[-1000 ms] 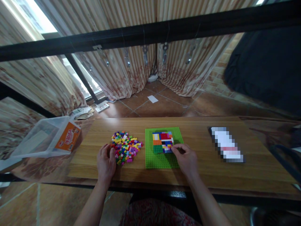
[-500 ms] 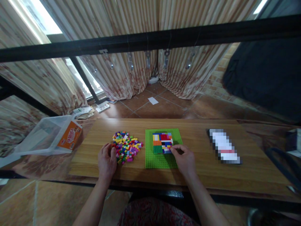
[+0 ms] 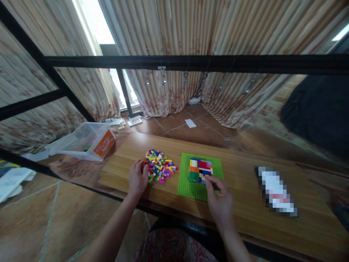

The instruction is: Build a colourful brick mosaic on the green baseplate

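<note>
A green studded baseplate (image 3: pixel 184 187) lies on the wooden table, bearing a multicoloured block of building bricks (image 3: pixel 201 168). At the lower right corner of that block, my right hand (image 3: pixel 222 200) pinches a small brick, mostly hidden by thumb and forefinger. A heap of loose building bricks (image 3: pixel 161 167) in many colours is spread left of the baseplate. My left hand (image 3: pixel 138 179) rests at the heap's left edge with its fingers curled inward. Whatever those fingers hold, if anything, is hidden.
On the right of the table (image 3: pixel 163 142) lies a blurred-out phone-shaped object (image 3: pixel 276 191). A clear plastic bin (image 3: pixel 81 140) with an orange label stands beyond the left end. A black metal bar (image 3: pixel 136 62) crosses in front of the curtains (image 3: pixel 174 29).
The view has turned left and tilted, so everything sits further right and slanted. Both hands keep nearly the same places, left at the heap and right at the block's corner.
</note>
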